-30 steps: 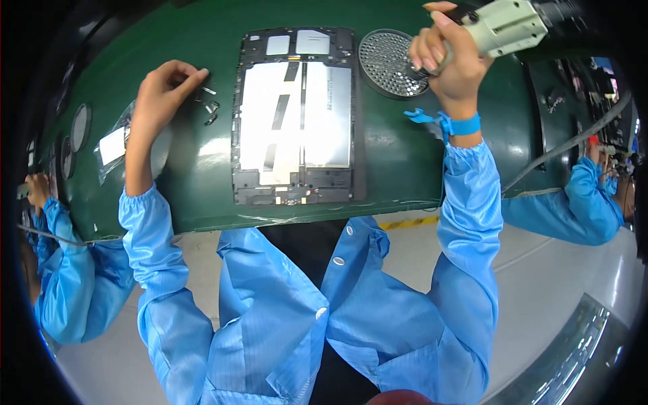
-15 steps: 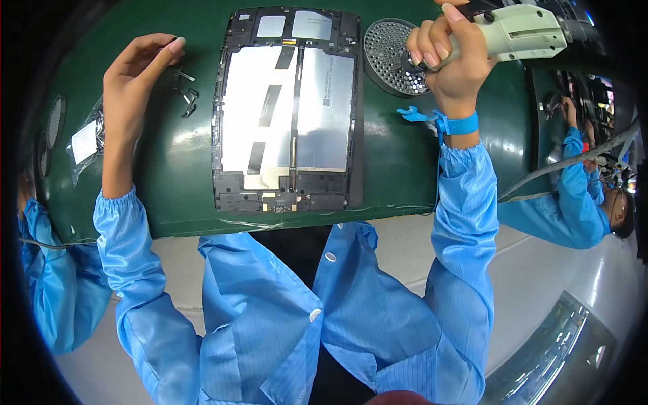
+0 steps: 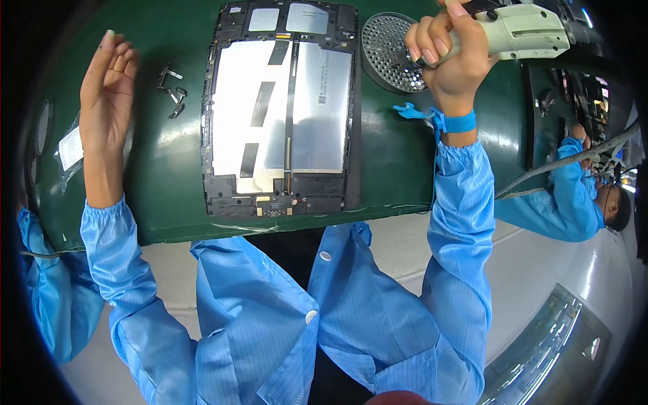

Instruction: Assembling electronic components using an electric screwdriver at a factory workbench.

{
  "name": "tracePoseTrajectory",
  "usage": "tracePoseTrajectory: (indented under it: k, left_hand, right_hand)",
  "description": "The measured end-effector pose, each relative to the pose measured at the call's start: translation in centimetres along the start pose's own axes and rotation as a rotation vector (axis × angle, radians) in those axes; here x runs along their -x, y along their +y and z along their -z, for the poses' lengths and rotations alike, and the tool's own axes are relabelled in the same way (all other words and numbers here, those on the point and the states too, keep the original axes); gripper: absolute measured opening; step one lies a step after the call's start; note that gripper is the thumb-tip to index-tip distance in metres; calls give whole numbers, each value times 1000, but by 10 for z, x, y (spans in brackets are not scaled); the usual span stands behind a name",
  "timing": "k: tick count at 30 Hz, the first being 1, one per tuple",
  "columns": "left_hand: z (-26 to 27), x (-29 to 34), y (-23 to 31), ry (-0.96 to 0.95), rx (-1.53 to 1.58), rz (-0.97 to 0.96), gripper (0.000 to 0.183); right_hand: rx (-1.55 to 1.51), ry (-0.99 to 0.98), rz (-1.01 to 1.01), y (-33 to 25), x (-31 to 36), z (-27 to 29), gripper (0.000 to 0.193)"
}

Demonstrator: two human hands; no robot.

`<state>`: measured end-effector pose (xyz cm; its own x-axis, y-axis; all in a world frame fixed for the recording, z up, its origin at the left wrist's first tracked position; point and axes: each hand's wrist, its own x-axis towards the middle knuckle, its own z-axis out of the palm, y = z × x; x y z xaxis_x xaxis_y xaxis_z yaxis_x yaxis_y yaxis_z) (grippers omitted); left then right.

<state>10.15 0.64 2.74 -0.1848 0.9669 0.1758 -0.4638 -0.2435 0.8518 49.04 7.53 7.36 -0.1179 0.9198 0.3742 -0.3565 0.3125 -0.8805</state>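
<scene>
My right hand (image 3: 452,57) is closed around a pale electric screwdriver (image 3: 526,32). The tool's dark tip end sits over a round perforated screw tray (image 3: 388,50). My left hand (image 3: 108,94) is raised at the left, palm showing, fingers loosely bent and apart, with nothing I can make out in them. Right of it, several small black and metal parts (image 3: 174,94) lie on the bench. Between my hands lies an opened tablet (image 3: 322,115), its silver battery and black frame exposed; neither hand touches it.
A blue wrist strap (image 3: 462,123) circles my right wrist. A clear bag with a white label (image 3: 70,148) lies left on the green bench (image 3: 395,158). A grey cable (image 3: 574,160) crosses at the right, near a co-worker in blue (image 3: 567,202). Another blue sleeve (image 3: 64,310) shows far left.
My left hand has pulled left, away from the small parts, and its thumb and finger have parted from their pinch. My right hand stays at the tray with the screwdriver. The view has shifted slightly.
</scene>
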Motion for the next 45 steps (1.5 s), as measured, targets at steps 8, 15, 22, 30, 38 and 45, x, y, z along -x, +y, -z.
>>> tracePoseTrajectory:
  k: [8, 15, 22, 30, 38, 45]
  left_hand:
    - [2, -7, 6, -62, 631, 80, 21]
    - [-20, -7, 6, 10, -29, -117, 37]
    - [-77, -8, 6, -122, -613, -44, 28]
    - [-72, -32, -6, -335, -1040, 29, 30]
    - [-69, -54, -21, -308, -1020, 166, 31]
    - [-68, -60, -26, -324, -1014, 183, 32]
  right_hand:
    - [86, -4, -26, 0, -1, -2, 16]
    - [46, 0, -18, -10, -1, -16, 25]
    - [47, -124, 44, -17, -1, -3, 34]
    - [-14, -77, 61, -22, 1, -3, 25]
    - [-24, -77, 69, -20, 1, 0, 25]
    - [-24, -90, 76, -20, 1, 2, 25]
